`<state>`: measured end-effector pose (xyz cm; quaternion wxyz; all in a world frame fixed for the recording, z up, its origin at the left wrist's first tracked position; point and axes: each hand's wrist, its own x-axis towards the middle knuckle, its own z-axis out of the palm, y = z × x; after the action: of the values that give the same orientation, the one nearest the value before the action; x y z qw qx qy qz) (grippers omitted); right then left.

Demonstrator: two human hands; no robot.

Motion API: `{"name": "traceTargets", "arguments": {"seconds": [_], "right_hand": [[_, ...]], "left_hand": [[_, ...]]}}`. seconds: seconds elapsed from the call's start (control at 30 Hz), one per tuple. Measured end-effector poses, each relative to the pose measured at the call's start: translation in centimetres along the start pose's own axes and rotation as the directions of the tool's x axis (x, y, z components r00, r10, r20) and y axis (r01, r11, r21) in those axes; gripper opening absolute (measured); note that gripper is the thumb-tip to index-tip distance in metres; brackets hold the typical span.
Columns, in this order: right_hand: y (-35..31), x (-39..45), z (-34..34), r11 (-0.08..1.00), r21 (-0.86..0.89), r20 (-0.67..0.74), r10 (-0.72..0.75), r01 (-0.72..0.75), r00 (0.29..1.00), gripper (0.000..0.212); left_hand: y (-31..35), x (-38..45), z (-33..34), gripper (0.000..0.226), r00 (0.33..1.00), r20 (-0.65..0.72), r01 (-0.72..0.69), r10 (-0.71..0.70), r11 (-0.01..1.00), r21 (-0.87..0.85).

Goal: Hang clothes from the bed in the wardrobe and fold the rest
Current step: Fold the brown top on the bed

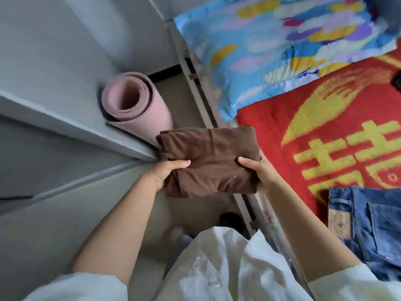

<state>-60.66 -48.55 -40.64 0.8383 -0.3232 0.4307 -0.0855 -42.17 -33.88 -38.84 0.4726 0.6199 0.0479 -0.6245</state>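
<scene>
White sleeves and shirt front (219,272) fill the bottom of my view, and both arms reach out ahead. My left hand (167,173) grips the near left edge of a folded brown garment (209,161), thumb on top, fingers curled beneath. My right hand (258,170) clamps the right edge the same way. So the bundle is off the bed (325,131), held in the air over the floor gap, just at the mattress edge.

I'd say the fold is done and this is the carry. Best to keep both grips level and the layers pinched together so the stack doesn't sag open, then set it down flat.

Folded jeans (366,231) lie on the red blanket at right, cut off by the frame edge. A rolled pink mat (134,105) stands by the grey panels (65,131) at left; whether those belong to the wardrobe, I can't tell. Fingers under the cloth are hidden. Something dark sits blurred on the floor below the bundle.
</scene>
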Motion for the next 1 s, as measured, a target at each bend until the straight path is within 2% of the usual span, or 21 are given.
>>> {"name": "traceTargets", "arguments": {"seconds": [0.07,0.13,0.23,0.37,0.4,0.43,0.6,0.73,0.8,0.9,0.93,1.0], "right_hand": [[0.8,-0.3,5.1,0.998,-0.069,0.09,-0.005,0.011,0.996,0.049],[2.8,-0.7,10.7,0.989,-0.15,0.174,0.025,0.002,0.984,0.044],[6.3,-1.6,20.1,0.965,-0.262,0.318,0.064,0.023,0.946,0.043],[13.4,-4.3,35.5,0.931,-0.348,0.517,0.096,0.106,0.851,0.048],[14.3,-4.8,37.3,0.922,-0.366,0.539,0.099,0.127,0.836,0.052],[17.6,-6.2,42.5,0.909,-0.392,0.583,0.124,0.144,0.803,0.053],[25.7,-9.9,57.0,0.84,-0.485,0.699,0.204,0.244,0.686,0.047],[29.3,-11.0,67.2,0.796,-0.509,0.756,0.233,0.327,0.612,0.049],[30.8,-10.8,72.9,0.783,-0.522,0.769,0.261,0.338,0.584,0.064],[31.8,-9.8,79.5,0.77,-0.528,0.774,0.263,0.357,0.576,0.105],[32.3,-9.3,82.2,0.781,-0.521,0.78,0.271,0.345,0.564,0.115],[33.6,-8.3,88.2,0.808,-0.502,0.792,0.285,0.31,0.54,0.121]], "left_hand": [[-0.5,-4.0,-4.0,0.023,0.998,-0.049,-0.043,0.04,0.996,-0.078],[-1.5,-8.3,-8.8,0.015,0.987,-0.128,-0.113,0.097,0.986,-0.124],[-3.3,-15.1,-16.7,0.018,0.938,-0.289,-0.225,0.189,0.969,-0.1],[-6.4,-26.4,-29.3,0.021,0.83,-0.468,-0.382,0.303,0.921,-0.081],[-7.0,-27.7,-30.9,0.021,0.813,-0.491,-0.404,0.313,0.911,-0.088],[-8.9,-31.6,-35.2,0.022,0.777,-0.537,-0.447,0.33,0.889,-0.101],[-13.8,-41.6,-47.2,0.017,0.7,-0.652,-0.515,0.29,0.838,-0.18],[-14.6,-46.9,-54.6,0.02,0.611,-0.73,-0.601,0.306,0.779,-0.176],[-14.0,-49.1,-58.7,0.03,0.561,-0.765,-0.661,0.317,0.728,-0.183],[-11.9,-51.2,-63.5,0.053,0.533,-0.784,-0.703,0.317,0.682,-0.203],[-11.0,-51.9,-65.9,0.056,0.52,-0.795,-0.713,0.313,0.672,-0.202],[-9.0,-53.3,-71.0,0.05,0.479,-0.823,-0.731,0.305,0.657,-0.182]]}}
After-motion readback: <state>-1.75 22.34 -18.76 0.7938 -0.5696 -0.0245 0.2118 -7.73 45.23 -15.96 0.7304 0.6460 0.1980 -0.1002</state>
